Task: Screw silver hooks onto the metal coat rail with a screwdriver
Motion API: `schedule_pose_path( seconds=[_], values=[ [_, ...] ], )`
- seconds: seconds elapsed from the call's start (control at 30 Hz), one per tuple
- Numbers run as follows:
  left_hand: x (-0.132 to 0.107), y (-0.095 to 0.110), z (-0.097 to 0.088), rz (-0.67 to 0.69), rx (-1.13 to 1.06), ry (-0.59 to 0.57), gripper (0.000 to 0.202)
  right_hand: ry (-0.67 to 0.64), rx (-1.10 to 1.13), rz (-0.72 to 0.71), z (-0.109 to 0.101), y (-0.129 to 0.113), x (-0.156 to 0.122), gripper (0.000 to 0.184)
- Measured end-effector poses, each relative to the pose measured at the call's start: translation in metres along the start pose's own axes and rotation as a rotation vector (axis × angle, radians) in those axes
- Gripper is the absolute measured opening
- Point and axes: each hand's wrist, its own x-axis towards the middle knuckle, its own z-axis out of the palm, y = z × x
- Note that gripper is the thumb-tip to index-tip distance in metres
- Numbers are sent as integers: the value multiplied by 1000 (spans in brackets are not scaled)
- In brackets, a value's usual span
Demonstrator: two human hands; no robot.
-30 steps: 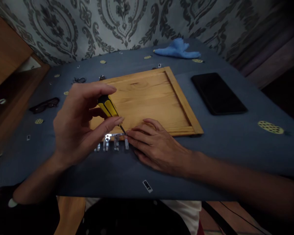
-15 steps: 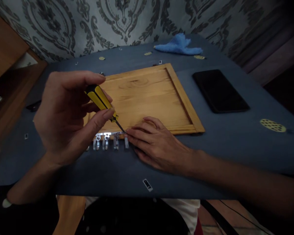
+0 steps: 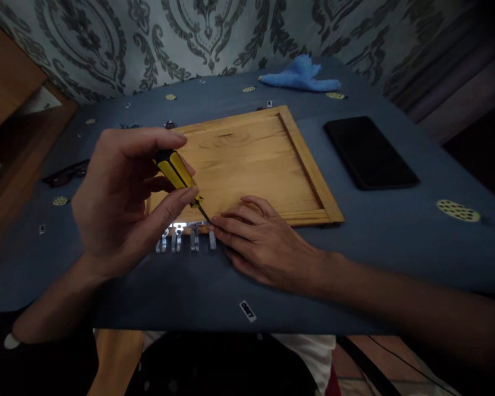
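Note:
My left hand (image 3: 126,198) is closed around a yellow and black screwdriver (image 3: 177,173), whose tip points down at the right end of a shiny metal hook rack (image 3: 185,234). The rack lies along the near edge of a wooden framed board (image 3: 256,159). My right hand (image 3: 264,245) rests flat on the blue cloth, fingertips pressed together at the rack's right end beside the screwdriver tip; what they pinch is too small to make out.
A black phone (image 3: 369,154) lies right of the board. A blue rag (image 3: 301,77) sits at the far edge, dark glasses (image 3: 66,175) at the left. Small bits and yellow dotted patches scatter the blue tablecloth (image 3: 396,247). Patterned wall behind.
My left hand with the screwdriver swung left and back toward the board, the handle tilting. The right hand stayed at the rack's end.

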Motion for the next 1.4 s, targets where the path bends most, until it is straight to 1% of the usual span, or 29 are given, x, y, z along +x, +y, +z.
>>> schedule_pose_path(
  seconds=[0.2, 0.33, 0.43, 0.53, 0.7, 0.83, 0.97, 1.03, 1.13, 1.2, 1.3, 1.4],
  values=[
    [-2, -1, -2, 12, 54, -26, 66, 0, 15, 1, 1, 1, 0, 37],
    [-2, -1, -2, 8, 74, -13, 64, -10, 5, 9, 1, 1, 0, 38],
    [-2, 0, -2, 47, 101, -20, 63, -26, -8, 17, 1, 1, 0, 37],
    [-1, 0, -2, 32, 121, -24, 64, -26, -9, 14, 2, 1, -1, 39],
    [0, -2, -3, 77, 113, -21, 69, -13, -13, 13, 3, 1, -1, 38],
    [0, 0, -4, 67, 156, -9, 68, -29, -11, 15, 1, 1, -1, 38],
    [2, 1, -5, 30, 95, -39, 64, -13, -22, 10, 2, 1, -1, 36],
    [3, -1, -6, 41, 66, -71, 62, -2, -19, 8, 2, 0, 0, 35],
    [3, -5, -6, 34, 102, -96, 61, 7, -12, 6, 2, 0, 0, 35],
    [3, -6, -7, 46, 153, -85, 64, 6, -13, 8, 2, 0, 0, 35],
    [2, -6, -8, 102, 199, -63, 71, 3, -14, 6, 2, 1, -1, 35],
    [3, -3, -8, 48, 164, -54, 68, 7, -17, 7, 3, 1, -1, 35]
  ],
)
